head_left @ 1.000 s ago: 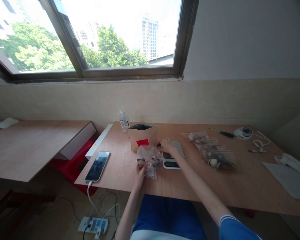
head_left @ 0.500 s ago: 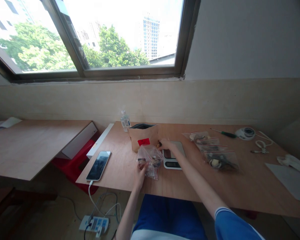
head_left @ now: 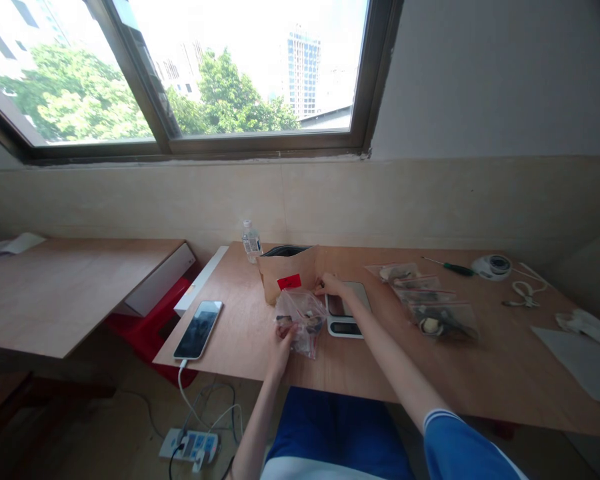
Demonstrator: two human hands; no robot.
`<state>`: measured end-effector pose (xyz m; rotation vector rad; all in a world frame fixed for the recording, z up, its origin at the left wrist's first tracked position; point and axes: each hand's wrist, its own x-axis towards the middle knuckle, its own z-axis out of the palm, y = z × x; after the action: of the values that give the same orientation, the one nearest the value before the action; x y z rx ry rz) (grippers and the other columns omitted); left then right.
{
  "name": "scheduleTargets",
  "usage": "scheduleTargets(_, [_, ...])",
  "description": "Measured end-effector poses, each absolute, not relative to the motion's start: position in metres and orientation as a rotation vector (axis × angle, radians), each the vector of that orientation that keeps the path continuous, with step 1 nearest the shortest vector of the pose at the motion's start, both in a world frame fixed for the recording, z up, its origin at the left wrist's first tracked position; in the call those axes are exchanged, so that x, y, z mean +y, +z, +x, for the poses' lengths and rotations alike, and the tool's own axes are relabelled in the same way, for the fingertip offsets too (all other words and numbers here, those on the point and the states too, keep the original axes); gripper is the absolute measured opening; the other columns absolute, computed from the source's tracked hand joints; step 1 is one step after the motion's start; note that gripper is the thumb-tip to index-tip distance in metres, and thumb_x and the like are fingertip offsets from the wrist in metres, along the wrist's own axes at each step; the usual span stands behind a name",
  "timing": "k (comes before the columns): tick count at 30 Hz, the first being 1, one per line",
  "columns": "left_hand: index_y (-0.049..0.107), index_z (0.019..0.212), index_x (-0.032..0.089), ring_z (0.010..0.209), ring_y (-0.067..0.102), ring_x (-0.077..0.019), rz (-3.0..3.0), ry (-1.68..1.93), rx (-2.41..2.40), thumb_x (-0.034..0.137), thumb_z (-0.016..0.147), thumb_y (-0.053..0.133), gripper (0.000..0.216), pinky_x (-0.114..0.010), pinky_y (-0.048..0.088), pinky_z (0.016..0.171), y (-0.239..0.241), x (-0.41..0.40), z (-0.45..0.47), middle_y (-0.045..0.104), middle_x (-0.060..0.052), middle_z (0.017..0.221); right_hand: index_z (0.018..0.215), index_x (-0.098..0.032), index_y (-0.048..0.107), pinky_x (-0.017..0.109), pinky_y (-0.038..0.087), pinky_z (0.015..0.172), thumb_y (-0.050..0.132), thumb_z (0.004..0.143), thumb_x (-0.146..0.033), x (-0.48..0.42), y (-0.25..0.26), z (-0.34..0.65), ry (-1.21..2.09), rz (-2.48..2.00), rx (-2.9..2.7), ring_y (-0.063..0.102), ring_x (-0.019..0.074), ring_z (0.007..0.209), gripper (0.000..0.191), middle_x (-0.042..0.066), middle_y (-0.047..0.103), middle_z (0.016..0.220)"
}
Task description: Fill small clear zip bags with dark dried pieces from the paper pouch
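Grip: left hand [head_left: 281, 341] pinches the near edge of a clear zip bag [head_left: 300, 318], holding its mouth up off the table [head_left: 480, 373]; right hand [head_left: 333, 285] has fingers curled at the bag's far edge, whether closed on anything too small to tell. Bag: on the table's front, between brown paper pouch [head_left: 286, 276] and digital scale [head_left: 345, 309], presumably within reach of both. Further filled zip bags [head_left: 430, 308] lie right of the scale. Phone [head_left: 199, 320] lies left, on its cable.

Head-worn camera looks forward and down over the table [head_left: 480, 373], toward the window [head_left: 220, 73].
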<state>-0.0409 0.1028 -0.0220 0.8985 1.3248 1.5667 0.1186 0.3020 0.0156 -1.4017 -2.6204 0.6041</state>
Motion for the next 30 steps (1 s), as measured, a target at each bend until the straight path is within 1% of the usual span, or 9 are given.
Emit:
scheduleTargets(6, [0.057, 0.084, 0.016, 0.083, 0.066, -0.0222, 0.914, 1.571, 1.312, 0.035, 0.07, 0.067, 0.025, -0.032, 0.049, 0.073, -0.025, 0.103, -0.042, 0.07, -0.007, 0.086, 0.086, -0.013, 0.07, 0.022, 0.045, 0.067, 0.065, 0.067, -0.014, 0.307, 0.017, 0.124, 0.769, -1.245, -2.615, 0.063, 0.0158, 0.077, 0.019, 0.005, 0.071, 0.087])
scheduleTargets(12, [0.056, 0.084, 0.017, 0.081, 0.066, -0.021, 0.928, 1.574, 1.292, 0.034, 0.072, 0.066, 0.023, -0.031, 0.049, 0.072, -0.028, 0.104, -0.043, 0.07, -0.006, 0.085, 0.082, -0.014, 0.071, 0.022, 0.045, 0.069, 0.068, 0.065, -0.015, 0.31, 0.018, 0.131, 0.861, -1.148, -2.587, 0.063, 0.0164, 0.078, 0.018, 0.005, 0.071, 0.085])
scheduleTargets(19, [0.057, 0.086, 0.016, 0.081, 0.065, -0.0209, 0.936, 1.574, 1.288, 0.035, 0.072, 0.065, 0.025, -0.03, 0.049, 0.072, -0.027, 0.103, -0.043, 0.07, -0.007, 0.085, 0.07, -0.015, 0.07, 0.024, 0.045, 0.07, 0.07, 0.06, -0.011, 0.305, 0.02, 0.129, 0.881, -1.09, -2.464, 0.063, 0.0165, 0.074, 0.011, 0.005, 0.071, 0.079])
scheduleTargets(25, [0.058, 0.086, 0.016, 0.083, 0.065, -0.0215, 0.94, 1.58, 1.291, 0.037, 0.071, 0.066, 0.026, -0.031, 0.048, 0.073, -0.026, 0.102, -0.042, 0.07, -0.007, 0.086, 0.068, -0.014, 0.067, 0.027, 0.048, 0.069, 0.069, 0.064, -0.017, 0.308, 0.038, 0.13, 0.805, -1.099, -2.187, 0.063, 0.0167, 0.071, 0.005, 0.005, 0.069, 0.073])
scheduleTargets(27, [0.058, 0.087, 0.016, 0.085, 0.065, -0.0215, 0.943, 1.583, 1.287, 0.037, 0.072, 0.065, 0.027, -0.031, 0.048, 0.074, -0.026, 0.103, -0.042, 0.07, -0.007, 0.089, 0.074, -0.013, 0.067, 0.028, 0.049, 0.072, 0.065, 0.069, -0.023, 0.308, 0.057, 0.128, 0.754, -1.11, -2.067, 0.063, 0.0168, 0.075, 0.011, 0.007, 0.069, 0.08])
scheduleTargets(30, [0.058, 0.087, 0.016, 0.086, 0.065, -0.0216, 0.948, 1.582, 1.284, 0.036, 0.072, 0.066, 0.026, -0.031, 0.048, 0.075, -0.026, 0.103, -0.043, 0.07, -0.008, 0.089, 0.088, -0.014, 0.064, 0.029, 0.049, 0.079, 0.058, 0.078, -0.034, 0.299, 0.099, 0.121, 0.688, -1.057, -1.857, 0.062, 0.0161, 0.086, 0.024, 0.008, 0.068, 0.095])
